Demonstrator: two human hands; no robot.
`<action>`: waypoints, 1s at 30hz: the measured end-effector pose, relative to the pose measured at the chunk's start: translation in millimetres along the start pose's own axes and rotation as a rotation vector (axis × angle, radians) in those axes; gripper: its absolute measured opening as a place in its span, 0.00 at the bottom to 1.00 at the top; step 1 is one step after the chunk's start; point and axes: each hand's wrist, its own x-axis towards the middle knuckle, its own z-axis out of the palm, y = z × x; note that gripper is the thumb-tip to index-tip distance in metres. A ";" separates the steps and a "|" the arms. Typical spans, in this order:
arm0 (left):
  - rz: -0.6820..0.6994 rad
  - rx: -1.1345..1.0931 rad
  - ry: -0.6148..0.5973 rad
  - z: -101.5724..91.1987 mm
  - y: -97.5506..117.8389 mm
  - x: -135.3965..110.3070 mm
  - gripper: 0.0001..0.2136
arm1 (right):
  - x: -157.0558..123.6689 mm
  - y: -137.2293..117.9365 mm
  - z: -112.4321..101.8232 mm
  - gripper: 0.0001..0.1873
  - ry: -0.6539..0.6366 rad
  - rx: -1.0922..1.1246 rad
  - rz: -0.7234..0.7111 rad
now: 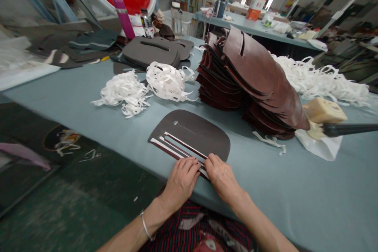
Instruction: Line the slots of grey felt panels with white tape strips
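A flat dark grey-brown leather panel point(201, 128) with rounded corners lies near the table's front edge. White tape strips point(167, 147) run along its near edge and beside a long slot, with dark red-brown leather showing around them. My left hand point(183, 175) is closed at the near edge, its fingers bent together over the strips. Close beside it, my right hand point(221, 175) has curled fingers at the right end of the slot. Both sets of fingertips grip the panel there, and they partly hide the strip ends.
Behind the panel stands a tall stack of brown leather pieces point(260, 67). White tape scraps point(124, 90) lie back left. A glue brush point(339, 129) rests beside a yellowish block point(325, 110) on the right. Grey panels point(150, 53) and a purple bottle point(123, 17) are farther back.
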 end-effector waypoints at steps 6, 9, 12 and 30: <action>-0.013 -0.010 -0.017 -1.4 0.0 -0.1 0.12 | 8.8 3.5 10.4 0.09 0.029 0.097 0.114; -0.057 -0.006 -0.044 -3.9 2.3 1.3 0.11 | 5.1 10.1 7.1 0.07 0.034 0.170 0.109; -0.102 0.002 -0.053 -6.8 5.5 3.6 0.15 | -2.7 9.5 2.2 0.07 0.072 0.392 0.122; 0.066 0.047 -0.061 -1.4 4.3 1.3 0.16 | -32.1 3.6 25.1 0.16 0.295 0.593 0.009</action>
